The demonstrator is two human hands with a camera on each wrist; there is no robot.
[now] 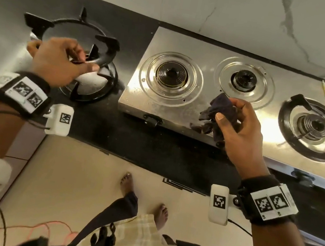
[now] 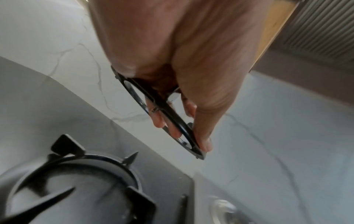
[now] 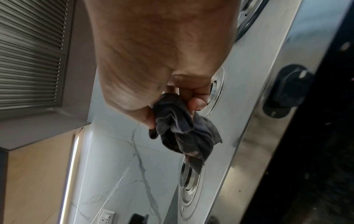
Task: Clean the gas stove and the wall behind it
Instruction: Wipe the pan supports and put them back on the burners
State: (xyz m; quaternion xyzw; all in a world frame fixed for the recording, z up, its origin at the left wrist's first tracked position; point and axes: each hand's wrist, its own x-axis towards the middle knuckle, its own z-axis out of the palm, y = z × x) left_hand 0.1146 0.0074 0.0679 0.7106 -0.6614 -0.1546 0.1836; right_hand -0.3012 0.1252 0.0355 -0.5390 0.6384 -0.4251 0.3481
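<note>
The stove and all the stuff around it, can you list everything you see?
Gas stove: one, shiny steel, on the black counter.
Burners: three, dark with steel rings, across the stove top; left and middle bare.
Pan supports: three, black; one on the right burner, one lying on the counter left of the stove, one held above it.
Knobs: two, black, on the stove's front edge.
Cloth: one, dark blue-grey, over the stove's front.
Wall: white marble with grey veins, behind the stove.
Counter: black.
Left hand: grips the raised pan support.
Right hand: pinches the cloth.
</note>
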